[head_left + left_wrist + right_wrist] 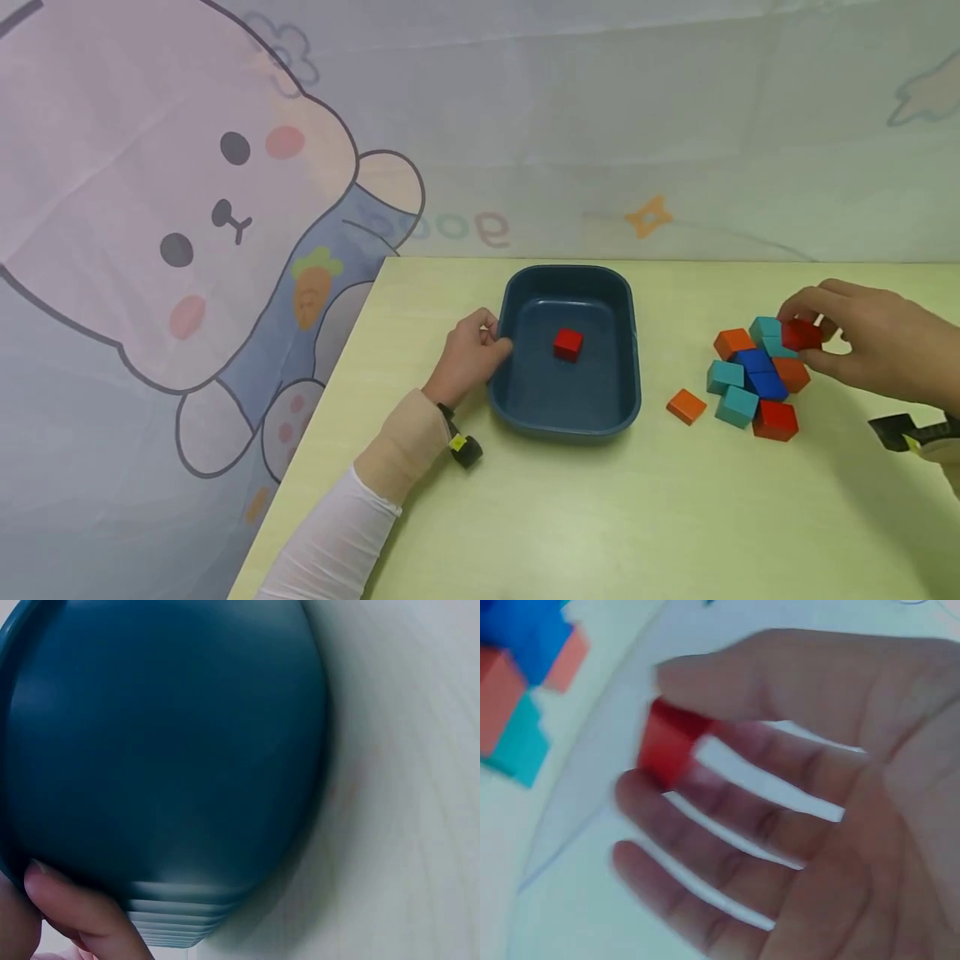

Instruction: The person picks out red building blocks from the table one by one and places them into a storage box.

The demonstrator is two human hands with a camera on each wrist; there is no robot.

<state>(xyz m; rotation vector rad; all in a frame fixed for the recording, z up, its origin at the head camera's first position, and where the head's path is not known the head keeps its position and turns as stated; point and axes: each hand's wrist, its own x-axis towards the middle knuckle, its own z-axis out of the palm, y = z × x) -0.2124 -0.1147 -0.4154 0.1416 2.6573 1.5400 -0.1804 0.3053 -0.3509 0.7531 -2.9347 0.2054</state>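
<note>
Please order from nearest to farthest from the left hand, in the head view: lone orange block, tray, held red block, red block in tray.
1. Tray: touched by the left hand
2. Red block in tray: near its middle
3. Lone orange block: right of the tray
4. Held red block: farther right, in the right hand

The tray [566,396] is dark blue, the tabletop [562,517] pale yellow-green. Blocks [753,362] are red, orange, turquoise, blue. Cartoons pattern the backdrop [600,125].
</note>
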